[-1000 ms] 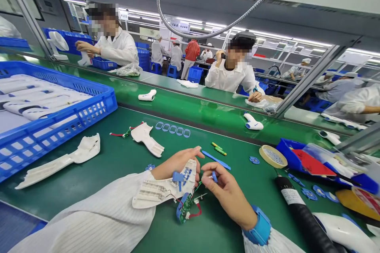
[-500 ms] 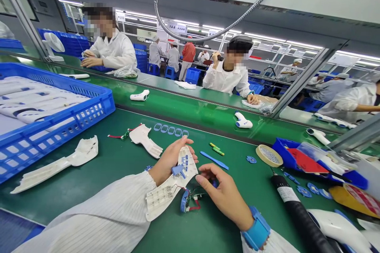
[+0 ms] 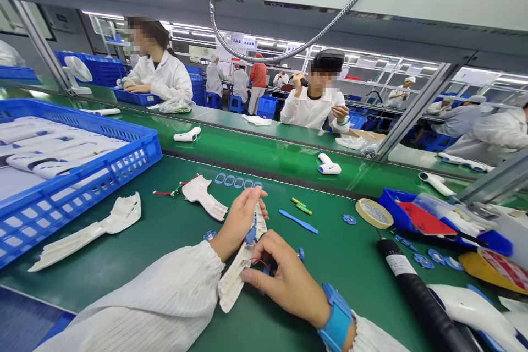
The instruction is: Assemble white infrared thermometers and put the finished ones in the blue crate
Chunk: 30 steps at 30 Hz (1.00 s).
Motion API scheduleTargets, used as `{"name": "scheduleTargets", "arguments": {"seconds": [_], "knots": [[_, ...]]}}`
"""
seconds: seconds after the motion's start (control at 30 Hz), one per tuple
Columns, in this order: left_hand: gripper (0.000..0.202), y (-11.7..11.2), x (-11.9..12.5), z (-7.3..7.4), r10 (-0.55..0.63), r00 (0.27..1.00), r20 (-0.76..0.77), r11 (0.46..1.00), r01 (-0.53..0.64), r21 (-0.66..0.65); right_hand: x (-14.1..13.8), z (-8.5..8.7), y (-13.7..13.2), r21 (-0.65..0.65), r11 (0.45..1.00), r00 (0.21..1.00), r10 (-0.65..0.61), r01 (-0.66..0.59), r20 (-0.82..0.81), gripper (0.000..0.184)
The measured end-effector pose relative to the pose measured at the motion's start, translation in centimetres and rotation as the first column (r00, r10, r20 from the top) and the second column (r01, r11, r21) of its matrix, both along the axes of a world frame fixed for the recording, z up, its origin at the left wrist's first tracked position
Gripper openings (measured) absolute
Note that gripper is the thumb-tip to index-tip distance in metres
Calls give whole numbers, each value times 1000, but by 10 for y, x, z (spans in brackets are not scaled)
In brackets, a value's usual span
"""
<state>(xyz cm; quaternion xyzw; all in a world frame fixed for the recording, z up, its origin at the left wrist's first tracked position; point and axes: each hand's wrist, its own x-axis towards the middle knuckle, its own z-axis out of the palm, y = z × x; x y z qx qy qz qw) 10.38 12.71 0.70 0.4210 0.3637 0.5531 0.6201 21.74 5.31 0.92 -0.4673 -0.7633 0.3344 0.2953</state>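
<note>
Here we go, from the head camera: on the left sits a big blue plastic basket with slotted walls, packed with long white plastic shells laid side by side. Over on the right, a small blue tray holds a red sheet under clear plastic.

Right in the middle, the left hand and right hand have a curved white plastic shell between them, tilted up off the surface. The left fingers curl round its upper end, gripping it. The right fingers are bent over its lower part, with the thumb stretched along the edge; exactly what they pinch, I can't tell. A blue plastic part sits on the shell, and a thin red wire shows by the right hand. A blue wrist strap wraps the right wrist.

Around them on the green surface: a loose white shell, another, a row of blue rings, a blue strip, a roll of tape and a black tool with a white label.

Beyond, a co-worker sits across the belt, with a white fan and blue crates down the bright hall.
</note>
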Motion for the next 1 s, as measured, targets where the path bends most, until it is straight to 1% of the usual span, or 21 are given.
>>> {"name": "scheduleTargets", "arguments": {"seconds": [0.1, 0.2, 0.3, 0.4, 0.53, 0.6, 0.7, 0.77, 0.83, 0.93, 1.0], "knots": [[39, 1, 1, -1, -25, 998, -54, 999, 27, 35, 0, -2, -1, -6, 999, 999, 35, -35, 11, 19], [39, 0, 2, -2, -52, 994, -100, 996, 58, 60, -1, -3, -2, 18, 998, 998, 56, -56, 31, 18], [39, -1, 3, -2, -68, 986, -155, 993, 82, 84, -3, -2, -3, 43, 998, 997, 46, -48, 61, 15], [38, 0, 3, -4, -49, 979, -200, 992, 72, 106, -6, -1, -5, 62, 998, 991, 24, -32, 129, 14], [36, 1, 4, -6, -28, 974, -225, 992, 55, 114, -9, 1, -5, 65, 998, 977, -10, -4, 214, 18], [35, 1, 4, -6, -37, 975, -221, 992, 62, 107, -10, 2, -3, 62, 998, 975, -16, 2, 222, 18], [38, 0, 4, -4, -87, 978, -188, 993, 99, 60, -11, 2, -1, 16, 1000, 992, 3, -5, 125, 17], [41, 1, 3, -3, -139, 979, -148, 990, 143, 17, -9, 3, -1, -61, 998, 1000, 30, -30, 0, 17], [45, 4, 1, -3, -175, 979, -101, 985, 174, -18, -6, 4, -3, -134, 987, 988, 65, -84, -138, 16], [49, 12, -5, -4, -146, 989, -37, 988, 144, -52, 3, 8, -3, -204, 971, 959, 63, -123, -278, 18], [49, 17, -9, -4, -81, 997, -6, 995, 81, -55, 12, 11, 1, -248, 965, 960, 12, -84, -279, 21]]}}
